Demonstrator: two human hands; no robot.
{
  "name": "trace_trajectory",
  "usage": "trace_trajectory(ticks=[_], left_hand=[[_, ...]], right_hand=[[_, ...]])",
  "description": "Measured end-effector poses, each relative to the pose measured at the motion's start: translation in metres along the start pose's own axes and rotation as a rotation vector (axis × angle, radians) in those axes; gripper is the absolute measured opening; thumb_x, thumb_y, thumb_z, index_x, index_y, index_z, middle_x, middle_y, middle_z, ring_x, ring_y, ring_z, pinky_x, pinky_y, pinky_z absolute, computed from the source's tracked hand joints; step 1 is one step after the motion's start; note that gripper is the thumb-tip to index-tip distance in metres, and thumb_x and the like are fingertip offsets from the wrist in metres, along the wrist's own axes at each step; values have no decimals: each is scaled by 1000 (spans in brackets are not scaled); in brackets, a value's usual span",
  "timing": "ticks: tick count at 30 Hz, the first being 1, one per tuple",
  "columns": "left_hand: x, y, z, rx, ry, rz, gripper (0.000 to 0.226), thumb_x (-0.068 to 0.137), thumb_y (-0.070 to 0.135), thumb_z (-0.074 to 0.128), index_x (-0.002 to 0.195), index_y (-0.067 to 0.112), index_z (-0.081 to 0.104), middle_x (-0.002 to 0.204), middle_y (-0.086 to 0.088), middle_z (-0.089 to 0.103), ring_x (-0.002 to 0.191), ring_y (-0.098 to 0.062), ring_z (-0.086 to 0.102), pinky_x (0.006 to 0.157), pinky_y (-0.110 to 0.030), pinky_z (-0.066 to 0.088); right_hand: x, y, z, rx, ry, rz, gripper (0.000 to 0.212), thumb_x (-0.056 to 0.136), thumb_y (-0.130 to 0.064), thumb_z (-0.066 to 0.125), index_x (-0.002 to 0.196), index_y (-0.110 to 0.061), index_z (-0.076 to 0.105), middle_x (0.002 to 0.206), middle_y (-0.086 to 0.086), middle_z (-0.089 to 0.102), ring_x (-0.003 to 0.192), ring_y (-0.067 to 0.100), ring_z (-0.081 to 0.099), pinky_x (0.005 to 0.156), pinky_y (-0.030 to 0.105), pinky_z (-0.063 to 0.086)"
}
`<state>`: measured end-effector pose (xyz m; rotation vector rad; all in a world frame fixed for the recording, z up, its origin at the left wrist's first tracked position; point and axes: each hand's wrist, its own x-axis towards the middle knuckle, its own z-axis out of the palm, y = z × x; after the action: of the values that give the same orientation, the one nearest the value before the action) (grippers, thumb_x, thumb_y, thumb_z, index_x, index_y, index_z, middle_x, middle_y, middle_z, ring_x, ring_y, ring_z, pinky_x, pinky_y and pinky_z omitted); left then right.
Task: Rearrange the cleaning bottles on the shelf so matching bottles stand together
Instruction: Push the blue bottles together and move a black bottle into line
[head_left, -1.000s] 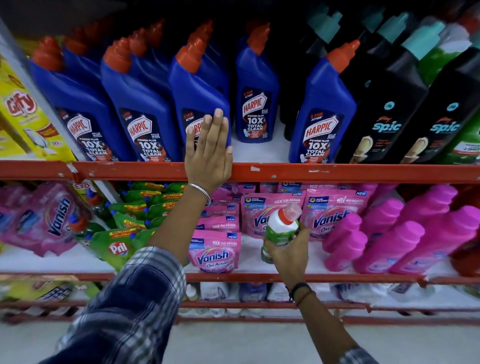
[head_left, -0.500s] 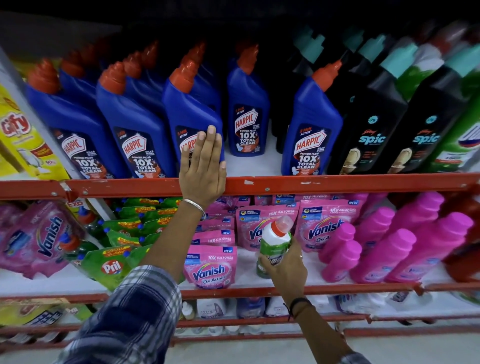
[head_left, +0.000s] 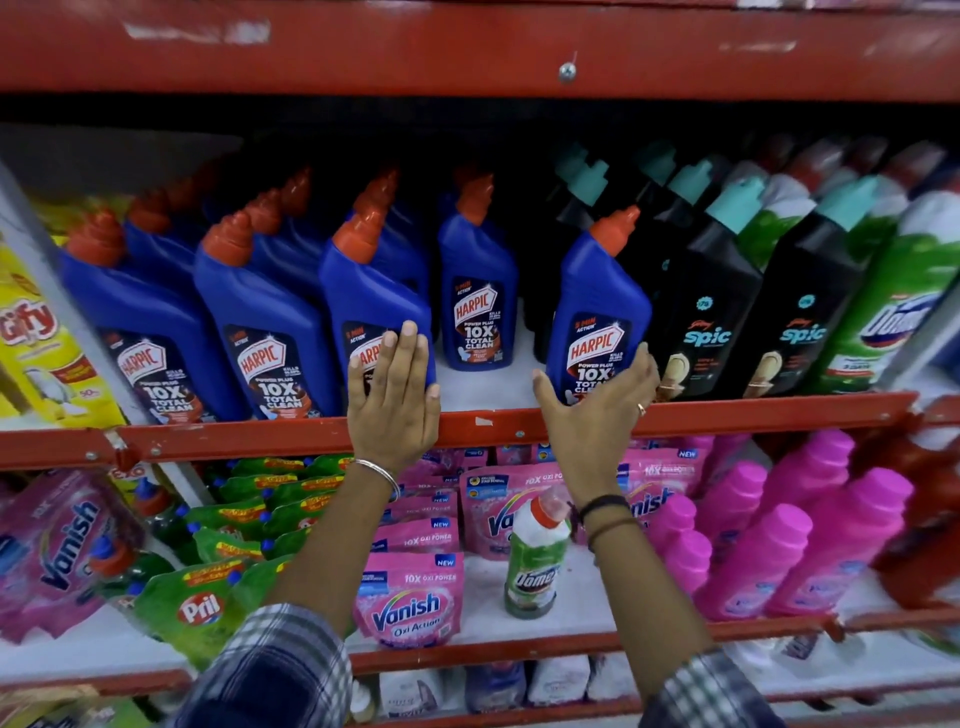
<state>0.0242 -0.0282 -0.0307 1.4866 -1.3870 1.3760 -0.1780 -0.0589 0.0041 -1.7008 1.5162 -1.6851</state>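
Several blue Harpic bottles with orange caps stand in a row at the left of the upper shelf. My left hand (head_left: 392, 400) lies flat, fingers together, against the front of one of them (head_left: 371, 296). One more Harpic bottle (head_left: 597, 306) stands apart, right beside the black Spic bottles (head_left: 711, 306). My right hand (head_left: 597, 410) wraps around its base, thumb on the left side and fingers on the right. Another Harpic bottle (head_left: 478, 296) stands further back in the gap between. A small green-and-white Domex bottle (head_left: 535, 561) stands alone on the lower shelf among pink Vanish pouches (head_left: 410, 603).
Larger green-and-white Domex bottles (head_left: 904, 306) stand at the far right of the upper shelf. Pink bottles (head_left: 810, 535) fill the lower right, green Pril pouches (head_left: 208, 597) the lower left. The red shelf rail (head_left: 260, 436) runs across in front; another red shelf (head_left: 467, 47) hangs overhead.
My right hand has let go of the small Domex bottle, left standing on the lower shelf, and risen to grip the lone Harpic bottle. The camera has tilted upward; my left hand stays put.
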Motion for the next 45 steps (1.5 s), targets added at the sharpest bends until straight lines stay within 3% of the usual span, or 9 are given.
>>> trace_trajectory(ticks=[3, 6, 15, 18, 25, 31, 37, 41, 45], left_hand=[[0, 1, 0, 3, 21, -7, 66, 94, 29, 36, 151, 11, 10, 160, 0, -1, 147, -16, 3, 120, -42, -3], [0, 0, 1, -3, 26, -14, 65, 94, 30, 35, 151, 12, 10, 160, 1, 0, 147, -16, 4, 119, -42, -2], [-2, -1, 3, -21, 21, -27, 60, 98, 31, 29, 151, 11, 10, 160, 0, 1, 147, -16, 5, 119, -43, -1], [-2, -2, 2, -30, 18, -26, 59, 99, 31, 27, 151, 11, 9, 160, 0, 1, 147, -16, 5, 119, -42, -1], [-2, -2, 1, -49, 1, -30, 58, 99, 31, 26, 151, 11, 9, 160, 0, 0, 147, -15, 5, 119, -42, -1], [-2, -2, 0, -57, -5, -35, 58, 99, 30, 26, 151, 11, 9, 160, 0, 0, 147, -15, 4, 119, -42, -1], [-1, -3, 0, -38, -4, -34, 60, 98, 30, 30, 151, 11, 11, 160, 0, 2, 147, -16, 7, 120, -42, 2], [-3, -6, -1, -22, 20, -20, 58, 97, 29, 34, 150, 10, 19, 160, -1, 8, 146, -17, 12, 119, -43, 5], [-5, -3, 3, -2, 46, -33, 58, 96, 29, 37, 148, 8, 24, 159, -2, 11, 146, -19, 13, 118, -44, 8]], right_hand=[[6, 0, 6, -44, 42, 22, 106, 70, -40, 80, 144, 3, 18, 142, 24, 33, 129, 37, 35, 106, 46, 36], [10, 0, 8, 24, 76, 29, 104, 64, -34, 84, 142, 0, 23, 135, 20, 38, 123, 31, 38, 103, 45, 38], [-12, -21, 33, 155, -15, -25, 102, 60, -31, 88, 139, -5, 29, 135, 13, 40, 123, 21, 37, 97, 13, 27], [-19, -31, 44, 147, -53, -46, 103, 59, -34, 87, 140, -6, 29, 134, 11, 41, 121, 16, 35, 100, 22, 31], [-27, -45, 53, 100, -37, -43, 107, 59, -38, 87, 141, -6, 26, 139, 14, 40, 130, 29, 35, 108, 50, 36], [-34, -46, 50, 25, -13, -68, 107, 59, -59, 77, 138, -6, 30, 132, 16, 46, 123, 32, 43, 99, 49, 46], [-33, -47, 44, -44, -23, -122, 106, 62, -63, 75, 140, -10, 26, 131, 15, 48, 117, 31, 49, 92, 44, 48], [-24, -37, 19, 88, -67, -151, 82, 69, -56, 72, 130, -12, 41, 125, 8, 50, 114, 24, 52, 94, 40, 47], [22, -12, -48, 307, 306, -192, 44, 79, -29, 72, 111, -7, 52, 107, 12, 55, 96, 28, 57, 87, 35, 47]])
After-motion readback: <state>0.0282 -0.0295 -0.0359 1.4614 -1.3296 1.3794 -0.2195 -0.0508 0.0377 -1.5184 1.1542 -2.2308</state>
